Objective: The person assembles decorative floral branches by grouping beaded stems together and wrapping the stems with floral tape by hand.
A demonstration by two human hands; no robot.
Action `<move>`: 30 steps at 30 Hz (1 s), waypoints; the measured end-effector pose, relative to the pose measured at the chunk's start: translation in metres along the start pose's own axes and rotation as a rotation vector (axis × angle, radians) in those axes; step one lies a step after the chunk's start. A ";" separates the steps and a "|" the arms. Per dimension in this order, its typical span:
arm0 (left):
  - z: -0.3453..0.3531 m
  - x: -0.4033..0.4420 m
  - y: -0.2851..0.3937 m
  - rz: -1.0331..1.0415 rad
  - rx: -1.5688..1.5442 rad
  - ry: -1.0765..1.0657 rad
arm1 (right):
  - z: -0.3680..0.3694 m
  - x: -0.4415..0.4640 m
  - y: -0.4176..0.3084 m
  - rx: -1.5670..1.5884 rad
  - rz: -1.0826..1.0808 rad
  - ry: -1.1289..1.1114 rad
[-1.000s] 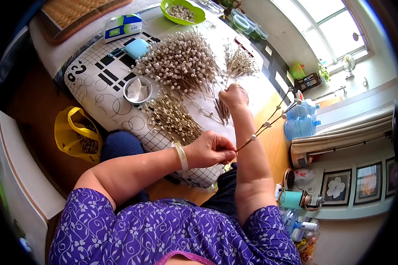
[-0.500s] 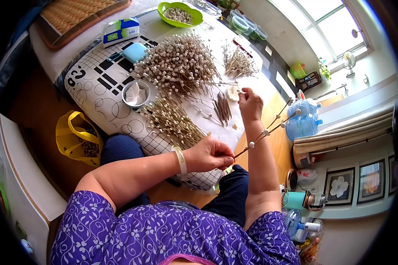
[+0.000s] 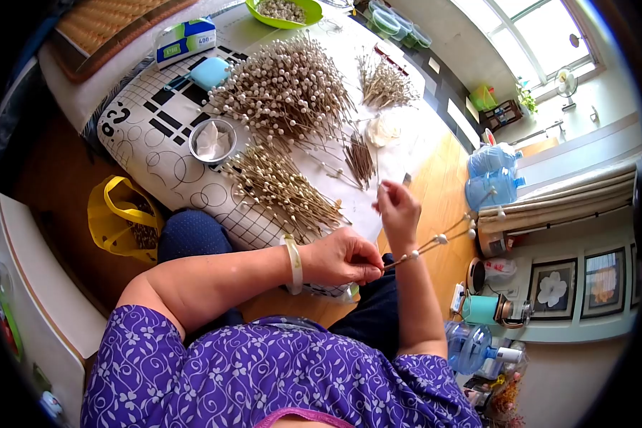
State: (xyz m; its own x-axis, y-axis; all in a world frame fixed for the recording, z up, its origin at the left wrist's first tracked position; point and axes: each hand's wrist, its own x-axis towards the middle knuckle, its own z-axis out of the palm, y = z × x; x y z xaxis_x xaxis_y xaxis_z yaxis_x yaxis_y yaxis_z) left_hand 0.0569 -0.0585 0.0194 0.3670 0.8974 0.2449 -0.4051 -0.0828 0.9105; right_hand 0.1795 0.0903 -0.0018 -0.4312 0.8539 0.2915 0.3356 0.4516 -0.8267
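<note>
My left hand, with a pale bracelet at its wrist, pinches the base of a thin brown sprig with small white buds. The sprig points to the upper right, across my right forearm. My right hand is raised just beyond it by the table's edge, fingertips pressed together; what they hold is too small to make out. Nearby on the table are a bundle of short brown sticks, a whitish round lump, a bunch of pale-budded stems and a large heap of white-budded stems.
A smaller bunch of stems lies at the far right. A round tin with white contents, a blue case, a tissue pack and a green bowl stand around the heap. A yellow bag is beside my knee.
My right hand has come back from beside the whitish lump toward me. My left hand has shifted slightly right and down with the sprig, which now tilts lower.
</note>
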 end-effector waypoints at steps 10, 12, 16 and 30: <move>0.024 -0.005 -0.022 -0.070 0.074 -0.101 | 0.002 -0.025 0.017 -0.558 -0.063 -0.079; 0.023 -0.004 -0.024 -0.055 0.085 -0.103 | 0.003 -0.022 0.006 -0.553 -0.106 -0.087; 0.023 -0.002 -0.025 -0.046 0.103 -0.101 | 0.024 -0.016 -0.016 -0.167 -0.123 -0.235; 0.016 0.001 -0.023 -0.072 0.135 -0.093 | 0.054 0.009 -0.024 -0.351 -0.023 -0.544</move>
State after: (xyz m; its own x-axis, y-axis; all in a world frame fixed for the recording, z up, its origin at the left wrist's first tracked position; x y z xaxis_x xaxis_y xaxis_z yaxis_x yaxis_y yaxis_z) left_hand 0.0800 -0.0623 0.0046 0.4691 0.8598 0.2017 -0.2613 -0.0831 0.9617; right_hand 0.1225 0.0734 -0.0056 -0.7734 0.6317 -0.0539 0.5353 0.6050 -0.5894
